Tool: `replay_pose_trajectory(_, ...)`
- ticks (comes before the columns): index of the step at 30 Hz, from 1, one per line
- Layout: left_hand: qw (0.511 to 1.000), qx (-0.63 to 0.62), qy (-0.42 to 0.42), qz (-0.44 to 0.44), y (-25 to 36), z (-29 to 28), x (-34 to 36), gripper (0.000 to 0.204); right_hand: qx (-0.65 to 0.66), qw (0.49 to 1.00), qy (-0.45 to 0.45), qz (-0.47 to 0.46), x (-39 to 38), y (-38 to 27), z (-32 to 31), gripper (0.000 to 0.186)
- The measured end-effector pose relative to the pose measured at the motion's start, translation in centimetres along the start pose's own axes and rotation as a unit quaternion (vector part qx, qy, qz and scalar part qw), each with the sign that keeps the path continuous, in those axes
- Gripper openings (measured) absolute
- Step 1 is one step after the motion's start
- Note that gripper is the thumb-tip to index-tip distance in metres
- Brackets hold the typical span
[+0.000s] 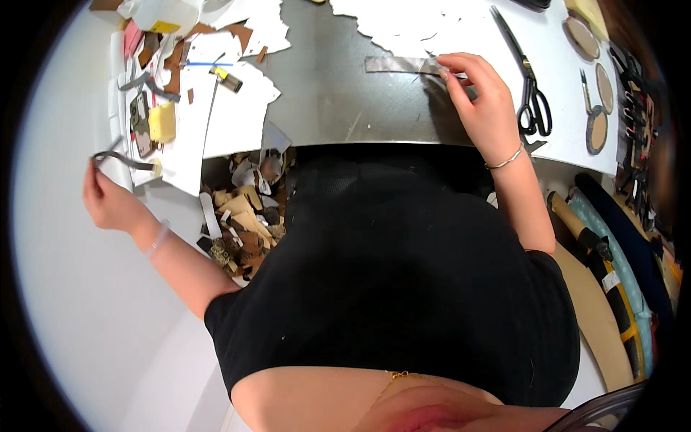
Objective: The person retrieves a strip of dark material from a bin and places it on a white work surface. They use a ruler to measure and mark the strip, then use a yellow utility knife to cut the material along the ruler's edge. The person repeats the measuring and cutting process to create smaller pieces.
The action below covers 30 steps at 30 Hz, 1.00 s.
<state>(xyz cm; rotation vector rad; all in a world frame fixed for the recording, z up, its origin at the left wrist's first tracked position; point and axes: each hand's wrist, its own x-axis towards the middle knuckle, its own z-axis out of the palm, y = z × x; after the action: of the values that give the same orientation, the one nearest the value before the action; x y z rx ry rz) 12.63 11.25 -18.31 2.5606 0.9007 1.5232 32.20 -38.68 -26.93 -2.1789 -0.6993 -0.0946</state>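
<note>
My left hand (108, 196) is raised at the table's left edge, its fingers pinched on one end of a thin dark strip (128, 160) that curves toward the white sheets. On the grey metal plate lies a flat, shiny grey strip (392, 65). At the strip's right end my right hand (484, 101) has its thumb and fingertips closed together on it. A pair of black-handled long scissors (531, 90) rests just right of that hand. Near my left hand are a yellow sponge-like block (162, 122) and a phone in a patterned case (141, 124).
Torn white sheets (403, 25) lie at the back and left of the metal plate (324, 93). Below the table's left side sits a heap of leather-like scraps (248, 216). Several oval pads (597, 129) lie on the right, with rolled materials (612, 266) below.
</note>
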Motion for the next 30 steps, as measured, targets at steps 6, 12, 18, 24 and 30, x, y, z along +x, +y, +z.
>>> replay_pose_trajectory(6,0.934,0.106,-0.226,0.256,1.1,4.6,-4.7,0.058,-0.015,1.0,0.023,0.003,-1.0,0.0,0.7,0.016)
replay_pose_trajectory(12,0.888,-0.164,-0.378,0.204,10.0,2.2,-17.6,0.036,-0.058,0.998,0.007,-0.001,-1.4,1.5,-0.2,0.023)
replay_pose_trajectory(18,0.892,-0.239,-0.358,0.139,8.4,1.5,-16.7,0.028,-0.159,0.985,-0.027,-0.068,0.0,3.0,0.7,0.024)
replay_pose_trajectory(24,0.979,0.089,-0.155,0.092,7.5,2.5,-4.7,0.03,-0.148,0.985,-0.035,-0.078,0.4,3.3,1.1,0.012)
replay_pose_trajectory(30,0.873,-0.255,-0.393,0.139,18.2,8.1,-11.4,0.054,-0.045,0.994,0.088,-0.038,1.1,3.6,-2.4,0.012)
